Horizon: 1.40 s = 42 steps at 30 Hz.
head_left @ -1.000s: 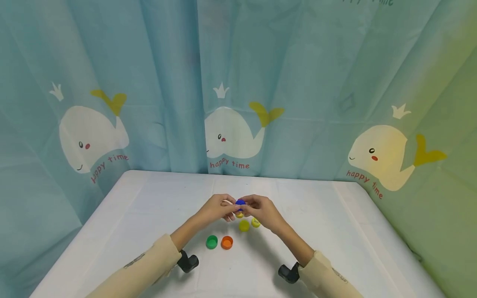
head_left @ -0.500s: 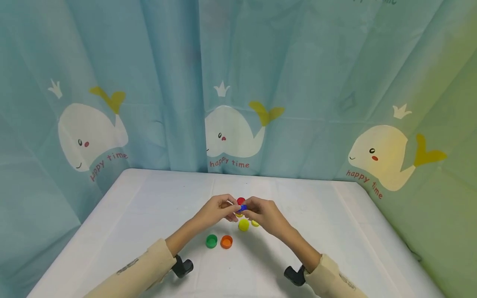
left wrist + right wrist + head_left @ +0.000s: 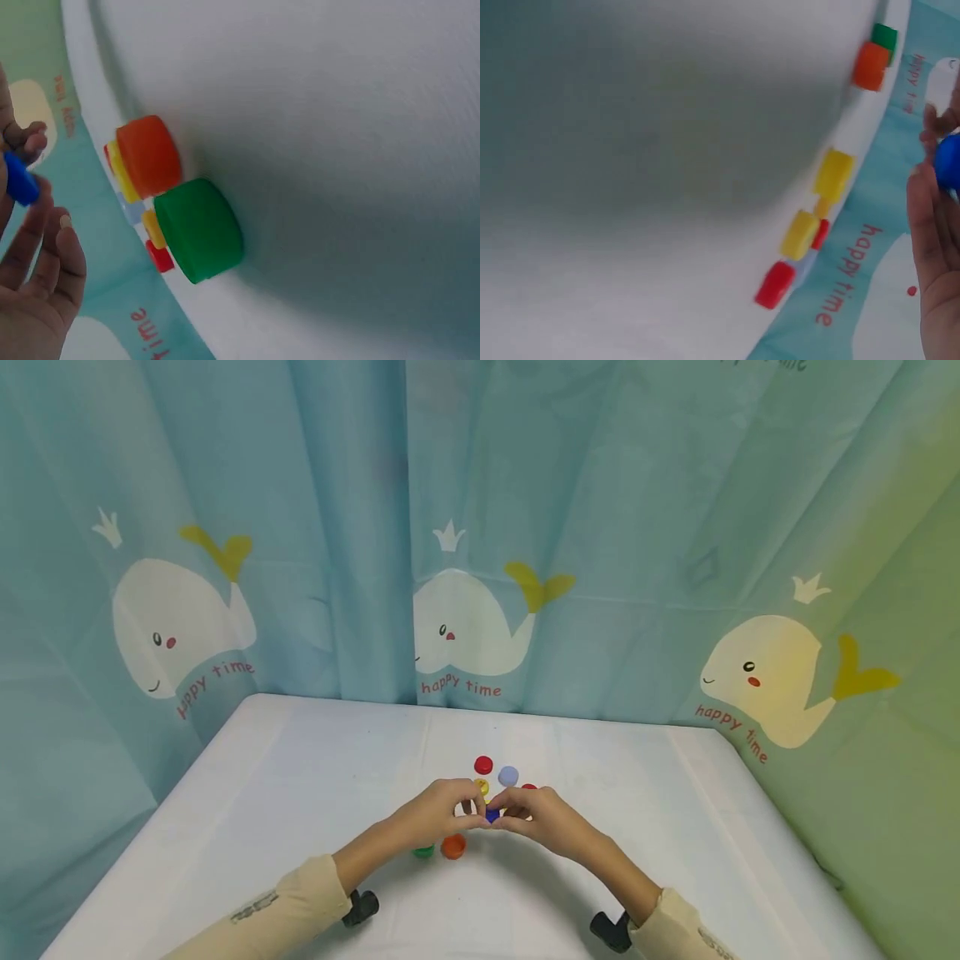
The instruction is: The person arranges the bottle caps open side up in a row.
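Note:
A small blue cap (image 3: 492, 816) is held between both hands above the table. My left hand (image 3: 438, 812) pinches its left side with thumb and fingers, and my right hand (image 3: 551, 823) pinches it from the right. In the left wrist view the blue cap (image 3: 21, 180) shows at the left edge beside the left hand (image 3: 41, 277). The right wrist view has the blue cap (image 3: 948, 161) at the right edge, against the fingertips of the right hand (image 3: 939, 247). The fingers cover part of it.
A green cap (image 3: 423, 852) and an orange cap (image 3: 453, 847) lie just below the left hand. Behind the hands lie a red cap (image 3: 483, 765), a pale blue cap (image 3: 508, 776) and another red one; yellow caps (image 3: 834, 174) are partly hidden in the head view.
Both hands have come down and nearer to me with the blue cap between them. Red and pale blue caps behind them are uncovered; the green cap is now partly covered.

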Tool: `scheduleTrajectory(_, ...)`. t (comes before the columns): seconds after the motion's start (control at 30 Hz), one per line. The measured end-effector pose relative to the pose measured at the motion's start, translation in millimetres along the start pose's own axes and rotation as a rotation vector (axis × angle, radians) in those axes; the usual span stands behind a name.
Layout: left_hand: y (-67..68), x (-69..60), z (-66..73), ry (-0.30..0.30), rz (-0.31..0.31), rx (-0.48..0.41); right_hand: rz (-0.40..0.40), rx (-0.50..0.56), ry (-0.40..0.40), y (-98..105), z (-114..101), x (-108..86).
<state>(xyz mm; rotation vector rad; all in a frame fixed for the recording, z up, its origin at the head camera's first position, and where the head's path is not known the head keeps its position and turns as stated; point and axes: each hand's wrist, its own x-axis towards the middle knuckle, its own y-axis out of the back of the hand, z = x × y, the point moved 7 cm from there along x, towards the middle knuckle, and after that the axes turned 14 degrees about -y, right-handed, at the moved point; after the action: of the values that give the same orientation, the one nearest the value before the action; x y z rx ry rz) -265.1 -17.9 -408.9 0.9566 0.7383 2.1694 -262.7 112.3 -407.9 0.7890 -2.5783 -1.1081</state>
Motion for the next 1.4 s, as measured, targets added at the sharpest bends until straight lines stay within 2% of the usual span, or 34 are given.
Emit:
scheduleTrajectory(0.23, -14.9, 0.4, -1.7, 0.047, -0.16, 0.129, -0.079, -0.109, -0.022, -15.2, 6.4, -0.9)
scheduleTrajectory(0.5, -26.3, 1.4, -4.2, 0.041, -0.246, 0.218, -0.085, -0.244, 0.02, -26.1, 4.2, 0.5)
scheduleTrajectory(0.63, -28.3, 0.6, -2.6, 0.047, -0.258, 0.231, -0.082, -0.3, 0.024, -29.5, 5.5, 0.8)
scheduleTrajectory(0.9, -30.4, -1.7, 0.2, 0.021, -0.272, 0.319, -0.084, -0.334, 0.046, -35.2, 6.2, 1.8)
scheduleTrajectory(1.03, -33.0, -2.0, -1.5, 0.029, -0.288, 0.337, -0.076, -0.376, 0.052, -37.4, 8.7, 2.9)
scheduleTrajectory(1.23, -34.9, -1.7, -2.1, 0.054, -0.312, 0.341, -0.071, -0.404, 0.081, -39.4, 9.2, 3.5)
scheduleTrajectory(1.4, -34.0, -2.9, -3.6, 0.065, -0.299, 0.293, -0.092, -0.387, 0.047, -40.3, 10.0, 3.3)
